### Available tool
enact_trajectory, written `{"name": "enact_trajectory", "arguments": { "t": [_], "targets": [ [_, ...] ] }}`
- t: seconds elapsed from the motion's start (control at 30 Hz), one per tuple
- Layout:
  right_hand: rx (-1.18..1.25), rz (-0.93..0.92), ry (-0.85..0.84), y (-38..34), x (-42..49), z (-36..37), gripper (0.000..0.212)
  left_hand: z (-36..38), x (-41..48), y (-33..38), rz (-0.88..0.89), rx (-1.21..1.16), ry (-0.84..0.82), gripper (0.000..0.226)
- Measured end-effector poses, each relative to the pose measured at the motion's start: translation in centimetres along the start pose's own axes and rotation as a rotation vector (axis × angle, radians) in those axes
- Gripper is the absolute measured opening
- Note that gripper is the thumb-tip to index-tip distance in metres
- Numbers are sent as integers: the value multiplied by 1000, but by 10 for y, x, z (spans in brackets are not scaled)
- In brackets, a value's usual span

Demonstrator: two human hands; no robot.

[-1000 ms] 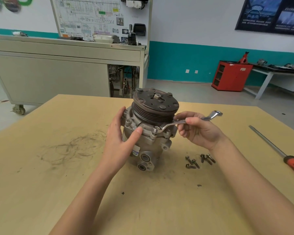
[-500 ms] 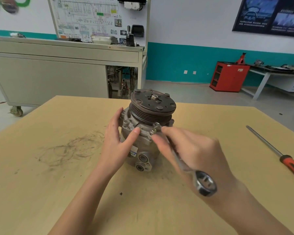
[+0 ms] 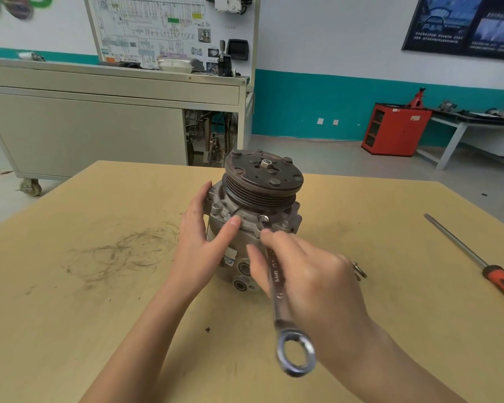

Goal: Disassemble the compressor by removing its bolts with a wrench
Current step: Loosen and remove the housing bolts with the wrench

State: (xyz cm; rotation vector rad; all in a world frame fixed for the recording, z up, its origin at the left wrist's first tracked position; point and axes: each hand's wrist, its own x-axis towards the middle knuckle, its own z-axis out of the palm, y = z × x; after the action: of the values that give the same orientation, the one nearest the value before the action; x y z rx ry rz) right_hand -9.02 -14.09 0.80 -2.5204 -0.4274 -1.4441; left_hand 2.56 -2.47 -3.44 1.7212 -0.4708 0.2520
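Gripping the wrench (image 3: pixel 277 289) with the right hand (image 3: pixel 312 274), fingers curled round the flat steel shank, forearm coming in from the lower right, back of the hand turned up. Resting the far end of the tool on a bolt (image 3: pixel 263 219) at the front flange of the compressor (image 3: pixel 262 181), just under the pulley grooves; cannot tell how exactly this end sits on the head, fingertips partly in front of it. Pointing the near end, a shiny closed ring, down toward the camera, slightly blurred. Holding the housing steady with the left hand (image 3: pixel 204 242), palm against the left side, thumb stretched across the grey cast front, other fingers bent round the edge. Standing upright near the middle of the table (image 3: pixel 99 315), pulley face up: round dark rusty-brown plate with a small nut in the centre, ribbed grooves below, dull rough aluminium under that, two round ports and a small blue-white label low at the front. Just right of the right hand, loose bolts (image 3: pixel 360 271), mostly hidden behind it. Further right, well apart, a long screwdriver (image 3: pixel 474 263) with thin metal shaft and orange-black handle. Pale matte wooden top with dark circular smears on its left part. Behind, a beige metal cart (image 3: pixel 99 126) on casters and a red cabinet (image 3: pixel 396 129).
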Motion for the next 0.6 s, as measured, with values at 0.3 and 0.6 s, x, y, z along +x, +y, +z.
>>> {"name": "enact_trajectory", "arguments": {
  "t": [0.3,0.6],
  "targets": [
    [1107,694,-492,126,34,8,21,-1,0,0,1,23,-16,76],
    [864,507,-408,119,45,-18,42,-2,0,0,-16,10,-21,77]
  ]
}}
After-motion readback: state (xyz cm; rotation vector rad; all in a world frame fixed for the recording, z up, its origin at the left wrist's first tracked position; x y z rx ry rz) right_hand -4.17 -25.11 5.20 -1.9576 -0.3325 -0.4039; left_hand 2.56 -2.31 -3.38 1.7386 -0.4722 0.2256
